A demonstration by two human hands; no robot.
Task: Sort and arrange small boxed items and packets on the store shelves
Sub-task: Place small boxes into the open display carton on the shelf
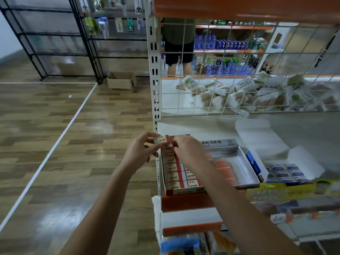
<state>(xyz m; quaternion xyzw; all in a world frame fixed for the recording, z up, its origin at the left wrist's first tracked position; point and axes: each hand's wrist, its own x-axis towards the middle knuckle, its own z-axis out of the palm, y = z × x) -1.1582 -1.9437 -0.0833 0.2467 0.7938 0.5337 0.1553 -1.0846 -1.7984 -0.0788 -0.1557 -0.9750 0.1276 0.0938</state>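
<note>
Forearms reach in from the near edge. Left hand (140, 150) pinches one small 2B eraser box (162, 139) between thumb and fingertips, held just above the far left corner of the red display carton (181, 190). Right hand (185, 150) has fingers curled down onto the far rows of boxes in that carton; whether it grips one or only presses, cannot tell. Carton sits at the left end of the white shelf (202, 124), touching the silver tray (244, 168) on its right.

Doing it well, likely: keep label up, match the packed rows' direction, slide the box into the gap the right hand steadies, don't tip neighbours.

Hidden: the gap itself, under the right hand. Tray's orange contents blurred. Blue boxes (287, 172) far right smeared, print unreadable. Packets behind the wire grid (239, 94) indistinct.
</note>
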